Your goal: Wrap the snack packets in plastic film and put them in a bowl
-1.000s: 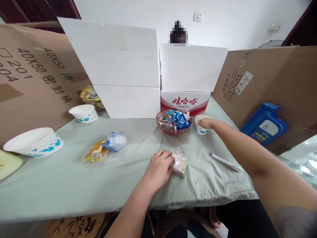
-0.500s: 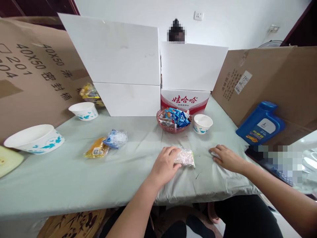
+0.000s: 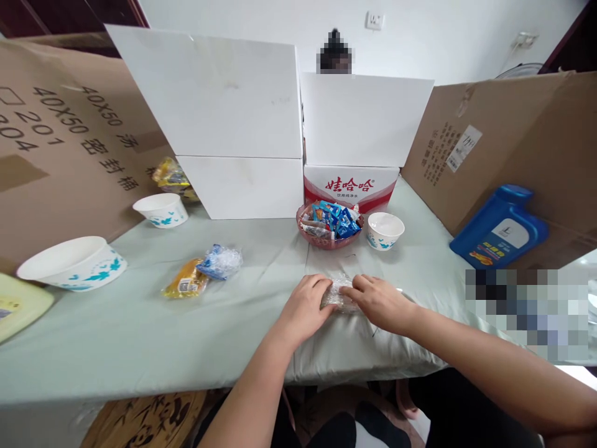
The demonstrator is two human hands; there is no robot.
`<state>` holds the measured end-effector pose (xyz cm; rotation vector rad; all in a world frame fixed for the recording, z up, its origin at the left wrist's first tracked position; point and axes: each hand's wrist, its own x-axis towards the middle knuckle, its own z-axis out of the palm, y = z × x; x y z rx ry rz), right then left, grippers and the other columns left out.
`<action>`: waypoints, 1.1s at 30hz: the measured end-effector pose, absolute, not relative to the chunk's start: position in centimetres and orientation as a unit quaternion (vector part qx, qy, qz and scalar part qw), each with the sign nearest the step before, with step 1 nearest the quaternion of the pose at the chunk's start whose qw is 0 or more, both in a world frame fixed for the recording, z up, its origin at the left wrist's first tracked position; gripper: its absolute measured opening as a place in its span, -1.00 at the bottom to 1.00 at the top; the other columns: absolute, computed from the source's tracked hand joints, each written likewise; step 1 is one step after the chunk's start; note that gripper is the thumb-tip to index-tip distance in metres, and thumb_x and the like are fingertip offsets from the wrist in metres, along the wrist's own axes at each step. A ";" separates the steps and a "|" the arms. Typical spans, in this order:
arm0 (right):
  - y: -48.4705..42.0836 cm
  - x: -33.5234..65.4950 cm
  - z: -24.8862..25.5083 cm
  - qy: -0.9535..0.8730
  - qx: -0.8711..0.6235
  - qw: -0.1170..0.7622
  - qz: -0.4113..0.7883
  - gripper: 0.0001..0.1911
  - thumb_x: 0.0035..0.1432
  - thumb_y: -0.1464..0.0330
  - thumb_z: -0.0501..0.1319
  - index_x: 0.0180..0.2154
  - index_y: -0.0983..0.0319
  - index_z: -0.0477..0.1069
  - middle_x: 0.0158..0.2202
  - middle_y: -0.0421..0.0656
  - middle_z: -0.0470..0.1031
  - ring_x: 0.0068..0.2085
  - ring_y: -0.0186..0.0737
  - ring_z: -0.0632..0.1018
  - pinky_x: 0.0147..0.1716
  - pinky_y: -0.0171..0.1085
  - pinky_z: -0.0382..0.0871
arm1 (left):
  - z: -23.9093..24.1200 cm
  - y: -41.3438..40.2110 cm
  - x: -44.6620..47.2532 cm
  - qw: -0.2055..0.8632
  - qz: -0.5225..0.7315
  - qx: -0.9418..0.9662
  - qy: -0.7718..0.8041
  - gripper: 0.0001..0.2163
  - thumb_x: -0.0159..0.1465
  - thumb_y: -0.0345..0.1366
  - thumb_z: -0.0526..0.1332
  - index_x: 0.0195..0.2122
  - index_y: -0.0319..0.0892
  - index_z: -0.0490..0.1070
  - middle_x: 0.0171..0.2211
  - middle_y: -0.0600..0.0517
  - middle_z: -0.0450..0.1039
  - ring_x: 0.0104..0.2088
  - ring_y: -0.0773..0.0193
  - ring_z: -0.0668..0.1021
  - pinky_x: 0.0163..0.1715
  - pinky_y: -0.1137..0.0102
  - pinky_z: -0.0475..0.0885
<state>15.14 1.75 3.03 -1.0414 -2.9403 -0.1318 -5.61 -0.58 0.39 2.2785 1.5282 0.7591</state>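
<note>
A small packet in clear, crinkled wrap (image 3: 339, 297) lies on the table near the front edge, with pale contents. My left hand (image 3: 305, 305) grips its left end, thumb in front and fingers behind. On the right end, my right hand (image 3: 380, 302) is closed with its fingertips pressed on the wrap, hiding that end. Just beyond the packet is a reddish glass bowl (image 3: 326, 241) full of blue sachets (image 3: 344, 223). A white paper cup with blue leaves (image 3: 384, 231) stands beside the bowl.
Left of my hands lie an orange-yellow packet (image 3: 186, 281) and a blue-and-clear packet (image 3: 221, 261). Two paper bowls (image 3: 77, 267) stand further left. A blue bottle (image 3: 501, 230) leans by the right carton (image 3: 527, 143). White boxes (image 3: 242, 186) wall the back; a person's head shows behind.
My right hand has moved left from the bare cloth onto the packet's right end. My left hand stays on the packet. The view has shifted slightly.
</note>
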 end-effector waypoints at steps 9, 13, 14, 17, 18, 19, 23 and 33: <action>2.6 25.6 0.6 -0.874 -0.481 0.015 -0.070 -0.65 0.23 0.53 0.04 -0.02 0.28 0.46 -0.26 -0.01 0.44 -0.19 -0.02 0.47 -0.21 -0.09 0.39 | -0.1 -0.6 -4.6 0.125 0.280 0.790 0.531 -0.60 0.17 -0.35 0.33 0.05 -0.13 0.41 0.00 -0.06 0.43 0.03 0.03 0.40 0.04 0.12 0.40; 1.7 22.6 1.1 -0.880 -0.445 0.165 0.003 -0.75 0.27 0.35 0.12 -0.06 0.24 0.45 -0.12 0.02 0.43 -0.06 -0.02 0.46 -0.06 -0.07 0.39 | -0.4 -0.3 -4.0 0.110 0.290 0.789 0.531 -0.82 0.20 -0.38 0.29 -0.15 -0.11 0.54 -0.09 -0.03 0.44 -0.04 0.08 0.42 -0.01 0.16 0.41; 1.5 21.2 1.2 -0.883 -0.424 0.197 0.042 -0.72 0.27 0.30 0.14 -0.02 0.22 0.42 -0.08 0.01 0.42 -0.05 -0.06 0.47 -0.05 -0.11 0.39 | -0.5 -0.3 -3.9 0.109 0.296 0.787 0.530 -0.84 0.21 -0.39 0.29 -0.18 -0.11 0.54 -0.10 -0.03 0.44 -0.05 0.08 0.42 -0.02 0.17 0.41; 1.1 17.3 1.0 -0.890 -0.389 0.209 0.115 -0.52 0.17 0.20 0.25 0.09 0.19 0.31 0.00 -0.01 0.38 -0.07 -0.10 0.50 -0.11 -0.16 0.44 | -0.6 -0.1 -3.6 0.116 0.323 0.775 0.531 -0.88 0.23 -0.43 0.24 -0.27 -0.12 0.54 -0.14 -0.02 0.47 -0.08 0.12 0.44 -0.05 0.23 0.41; 1.1 16.4 0.6 -0.891 -0.389 0.202 0.120 -0.51 0.16 0.20 0.27 0.09 0.20 0.30 0.00 -0.01 0.37 -0.09 -0.10 0.51 -0.15 -0.17 0.45 | -0.7 0.0 -3.5 0.120 0.336 0.766 0.534 -0.89 0.24 -0.44 0.21 -0.31 -0.13 0.52 -0.17 -0.01 0.48 -0.10 0.14 0.45 -0.06 0.25 0.41; 1.2 15.8 0.3 -0.890 -0.391 0.199 0.121 -0.56 0.16 0.22 0.27 0.05 0.21 0.32 -0.02 -0.01 0.38 -0.12 -0.11 0.52 -0.19 -0.18 0.45 | -0.7 0.1 -3.6 0.126 0.352 0.754 0.541 -0.88 0.25 -0.44 0.18 -0.34 -0.14 0.50 -0.20 -0.01 0.49 -0.13 0.16 0.46 -0.08 0.28 0.40; 1.7 15.8 -1.1 -0.873 -0.396 0.242 0.149 -0.91 0.27 0.35 0.11 -0.26 0.20 0.36 -0.23 -0.10 0.40 -0.27 -0.22 0.49 -0.28 -0.24 0.40 | -0.6 0.6 -5.2 0.149 0.385 0.649 0.639 -0.84 0.31 -0.35 0.07 -0.37 -0.16 0.39 -0.40 0.05 0.47 -0.35 0.25 0.50 -0.29 0.37 0.39; 1.2 17.5 -0.3 -0.796 -0.424 0.388 0.190 -0.87 0.17 0.43 0.09 -0.43 0.16 0.18 -0.06 0.03 0.42 -0.03 -0.07 0.47 -0.35 -0.26 0.40 | -1.0 0.5 -8.8 -0.042 0.361 0.634 0.683 -0.73 0.23 -0.42 0.08 -0.03 -0.23 0.33 -0.07 -0.18 0.44 -0.01 0.02 0.47 -0.05 0.16 0.38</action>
